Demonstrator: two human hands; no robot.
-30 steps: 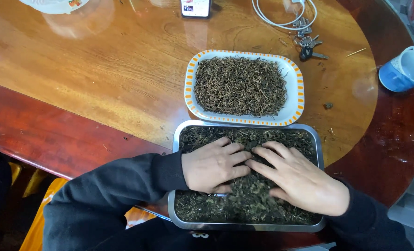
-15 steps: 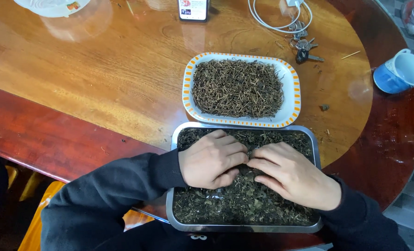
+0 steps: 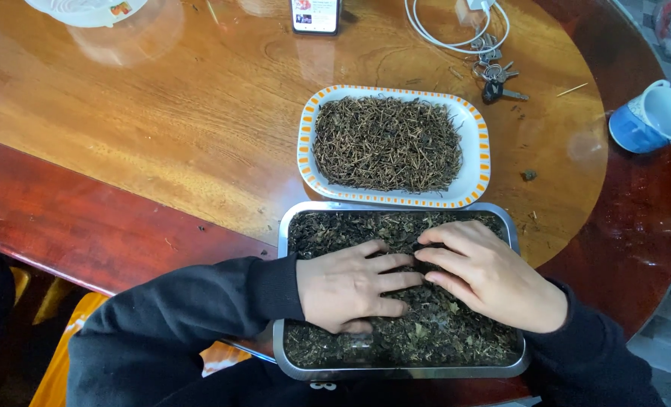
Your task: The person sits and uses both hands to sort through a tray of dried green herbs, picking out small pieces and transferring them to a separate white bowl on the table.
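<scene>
Basically both hands sat in the metal tray at the bench's near edge. Left hand lay flat on the dried leaves, fingers loose, grip released. Right hand also pressed palm-down, fingers spread, nothing clenched; fingertips of the 2 hands were touching mid-tray. Just beyond the tray: orange-rimmed dish of brown stems. Further past the tray: keys, white cable, phone. Blue mug beyond the tray's right side.
</scene>
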